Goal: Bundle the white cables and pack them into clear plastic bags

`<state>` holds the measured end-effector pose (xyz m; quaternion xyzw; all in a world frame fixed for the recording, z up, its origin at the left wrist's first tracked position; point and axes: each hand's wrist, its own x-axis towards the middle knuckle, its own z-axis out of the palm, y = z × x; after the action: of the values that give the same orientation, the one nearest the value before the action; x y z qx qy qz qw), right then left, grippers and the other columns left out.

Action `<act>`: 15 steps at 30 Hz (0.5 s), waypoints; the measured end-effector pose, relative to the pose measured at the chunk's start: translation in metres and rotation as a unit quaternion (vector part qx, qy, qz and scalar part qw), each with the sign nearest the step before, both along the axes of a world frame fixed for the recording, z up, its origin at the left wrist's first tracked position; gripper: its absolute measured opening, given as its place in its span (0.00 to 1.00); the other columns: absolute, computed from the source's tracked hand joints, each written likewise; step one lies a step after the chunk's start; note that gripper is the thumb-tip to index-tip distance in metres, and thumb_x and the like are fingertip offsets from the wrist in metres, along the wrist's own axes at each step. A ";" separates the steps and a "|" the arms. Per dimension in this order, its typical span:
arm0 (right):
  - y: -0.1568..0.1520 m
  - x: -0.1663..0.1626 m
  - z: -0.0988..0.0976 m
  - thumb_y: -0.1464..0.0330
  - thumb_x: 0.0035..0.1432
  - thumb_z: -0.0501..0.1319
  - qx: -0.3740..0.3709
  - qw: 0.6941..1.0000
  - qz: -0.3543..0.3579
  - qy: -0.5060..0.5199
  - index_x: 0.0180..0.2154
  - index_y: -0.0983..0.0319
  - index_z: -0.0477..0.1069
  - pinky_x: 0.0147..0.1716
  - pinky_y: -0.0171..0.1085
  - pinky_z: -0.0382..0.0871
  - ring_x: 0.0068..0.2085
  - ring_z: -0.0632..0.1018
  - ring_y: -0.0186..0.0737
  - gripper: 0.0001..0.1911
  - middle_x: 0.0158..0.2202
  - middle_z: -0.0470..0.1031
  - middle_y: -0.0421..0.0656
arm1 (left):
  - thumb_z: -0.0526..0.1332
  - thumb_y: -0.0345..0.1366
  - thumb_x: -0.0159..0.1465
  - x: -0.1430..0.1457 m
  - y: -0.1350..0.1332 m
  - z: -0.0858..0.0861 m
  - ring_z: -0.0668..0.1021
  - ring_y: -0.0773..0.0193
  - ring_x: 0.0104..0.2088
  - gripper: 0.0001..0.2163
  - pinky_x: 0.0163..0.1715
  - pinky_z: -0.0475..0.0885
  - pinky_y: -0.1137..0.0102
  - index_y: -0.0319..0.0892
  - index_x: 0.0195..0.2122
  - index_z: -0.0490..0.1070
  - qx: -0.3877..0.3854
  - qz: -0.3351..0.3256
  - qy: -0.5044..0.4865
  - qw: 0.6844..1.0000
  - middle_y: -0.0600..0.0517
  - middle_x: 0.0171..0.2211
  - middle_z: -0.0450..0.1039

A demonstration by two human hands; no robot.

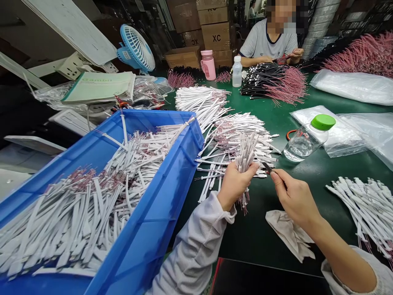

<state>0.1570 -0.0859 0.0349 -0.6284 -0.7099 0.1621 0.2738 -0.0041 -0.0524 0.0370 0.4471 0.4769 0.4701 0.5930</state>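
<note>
My left hand (235,184) is closed around an upright bundle of white cables (246,149), with thin pinkish wire ends hanging out below the fist. To its right, my right hand (291,194) pinches a small dark narrow piece (267,167); its exact kind cannot be made out. The tip of that piece is near the bundle. Behind my hands lies a loose pile of white cables (239,127) on the green table (278,112). At the left, a blue plastic bin (153,209) holds many more cables of the same sort.
A clear bottle with a green lid (310,137) stands beyond my right hand, beside plastic bags (325,123). A crumpled cloth (290,235) and another cable pile (365,205) lie at right. Across the table, a person (267,43) handles black-and-red cables (276,80).
</note>
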 end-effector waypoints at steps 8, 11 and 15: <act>0.000 -0.001 0.000 0.59 0.66 0.47 -0.003 1.000 0.010 0.003 0.32 0.59 0.66 0.23 0.33 0.52 0.19 0.63 0.33 0.16 0.18 0.63 0.34 | 0.64 0.43 0.57 0.000 0.001 -0.001 0.56 0.77 0.17 0.13 0.18 0.54 0.77 0.40 0.28 0.64 0.006 -0.004 0.006 1.000 0.61 0.19 0.54; 0.000 -0.001 0.001 0.59 0.66 0.47 -0.002 1.000 0.005 0.008 0.32 0.59 0.67 0.23 0.33 0.52 0.19 0.63 0.33 0.16 0.18 0.63 0.35 | 0.64 0.43 0.57 0.000 0.000 0.000 0.56 0.77 0.17 0.13 0.18 0.54 0.77 0.40 0.28 0.64 0.005 -0.006 0.005 1.000 0.61 0.18 0.54; 0.000 -0.001 0.001 0.59 0.66 0.47 -0.002 1.000 0.002 0.006 0.31 0.59 0.66 0.23 0.33 0.51 0.18 0.61 0.32 0.17 0.17 0.61 0.34 | 0.64 0.43 0.58 0.000 0.000 0.000 0.56 0.76 0.17 0.13 0.17 0.54 0.77 0.40 0.27 0.64 0.004 -0.005 0.004 1.000 0.60 0.18 0.54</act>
<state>0.1563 -0.0860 0.0361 -0.6267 -0.7090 0.1673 0.2765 -0.0041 -0.0527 0.0374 0.4537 0.4752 0.4673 0.5916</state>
